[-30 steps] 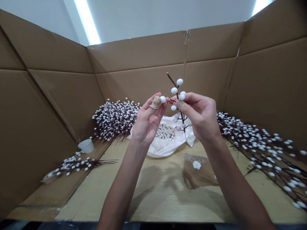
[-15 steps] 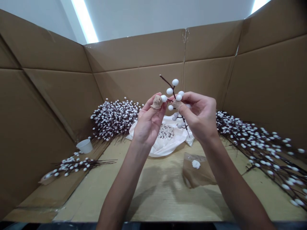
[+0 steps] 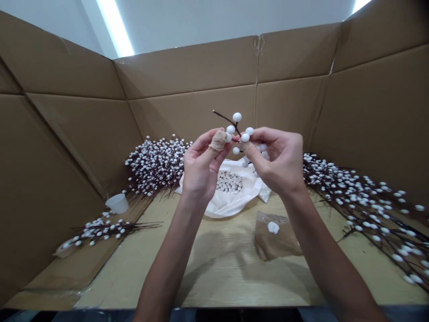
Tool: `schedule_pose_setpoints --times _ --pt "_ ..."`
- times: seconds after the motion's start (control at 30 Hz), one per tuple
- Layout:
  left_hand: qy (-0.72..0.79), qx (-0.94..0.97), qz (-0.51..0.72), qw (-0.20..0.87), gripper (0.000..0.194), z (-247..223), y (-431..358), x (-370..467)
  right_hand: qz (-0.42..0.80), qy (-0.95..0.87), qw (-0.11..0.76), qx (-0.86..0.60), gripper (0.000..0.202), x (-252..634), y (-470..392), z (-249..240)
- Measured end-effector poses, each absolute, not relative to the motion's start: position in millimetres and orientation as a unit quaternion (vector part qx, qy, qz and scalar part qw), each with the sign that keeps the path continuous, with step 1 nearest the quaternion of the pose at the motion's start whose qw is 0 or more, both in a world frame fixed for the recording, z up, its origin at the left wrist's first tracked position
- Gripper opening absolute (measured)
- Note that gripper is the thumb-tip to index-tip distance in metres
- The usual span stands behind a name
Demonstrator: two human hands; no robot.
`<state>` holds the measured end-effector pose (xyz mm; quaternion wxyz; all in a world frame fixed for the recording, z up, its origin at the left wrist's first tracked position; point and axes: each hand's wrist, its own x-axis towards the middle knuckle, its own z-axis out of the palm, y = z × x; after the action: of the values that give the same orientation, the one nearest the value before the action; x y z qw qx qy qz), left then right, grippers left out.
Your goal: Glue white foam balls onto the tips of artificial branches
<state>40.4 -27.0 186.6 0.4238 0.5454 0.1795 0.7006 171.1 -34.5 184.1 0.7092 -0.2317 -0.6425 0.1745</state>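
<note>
Between my raised hands is a dark brown artificial berry stem point(image 3: 224, 117) with several round white berries on its twigs. My right hand point(image 3: 279, 158) pinches the stem between thumb and fingers, and its lower part is partly hidden behind that hand. My left hand point(image 3: 203, 167) is closed on one white berry point(image 3: 229, 137) at the end of a side twig. Tan cloth tape wraps both thumbs. Below and behind the hands lies a white plastic bag point(image 3: 223, 208), opened out, with a pile of loose white berries point(image 3: 229, 182) in it.
Large bundles of white-berry stems lie at the back left point(image 3: 157, 163) and along the right point(image 3: 362, 197). A smaller bunch point(image 3: 103, 229) and a white plastic cup point(image 3: 117, 204) are at left. A brown sheet point(image 3: 275, 246) bears a white lump point(image 3: 273, 227). Cardboard walls point(image 3: 191, 71) enclose the table.
The stem's upper end has tilted further left and lower in my right hand. My left hand has shifted slightly left, still at the berry on the side twig.
</note>
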Motion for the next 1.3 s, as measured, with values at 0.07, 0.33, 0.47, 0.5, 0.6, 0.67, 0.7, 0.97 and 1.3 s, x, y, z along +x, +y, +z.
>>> schedule_pose_setpoints --times 0.07,0.33,0.47,0.5,0.6,0.67,0.7,0.97,1.3 --pt "0.164 0.543 0.706 0.424 0.011 186 -26 41 0.155 -0.645 0.708 -0.24 0.01 171 -34 184" --pt "0.13 0.551 0.716 0.408 0.01 187 -26 46 0.139 -0.653 0.704 -0.244 0.009 174 -34 185" --pt "0.122 0.547 0.722 0.405 0.011 186 -24 46 0.159 -0.657 0.7 -0.228 0.013 174 -35 186" --pt "0.118 0.545 0.723 0.408 0.011 186 -23 45 0.167 -0.657 0.7 -0.225 0.014 173 -35 185" --pt "0.111 0.535 0.726 0.417 0.013 185 -21 45 0.186 -0.653 0.699 -0.223 0.016 171 -32 184" --pt "0.115 0.53 0.727 0.421 0.014 185 -20 46 0.186 -0.649 0.702 -0.225 0.016 169 -31 183" --pt "0.118 0.528 0.727 0.421 0.014 185 -19 46 0.184 -0.647 0.705 -0.225 0.016 169 -30 183" --pt "0.124 0.516 0.748 0.399 0.012 181 -26 56 0.163 -0.633 0.723 -0.225 0.012 168 -30 182" --pt "0.112 0.492 0.777 0.376 0.013 179 -30 65 0.16 -0.618 0.742 -0.208 0.011 163 -35 182"
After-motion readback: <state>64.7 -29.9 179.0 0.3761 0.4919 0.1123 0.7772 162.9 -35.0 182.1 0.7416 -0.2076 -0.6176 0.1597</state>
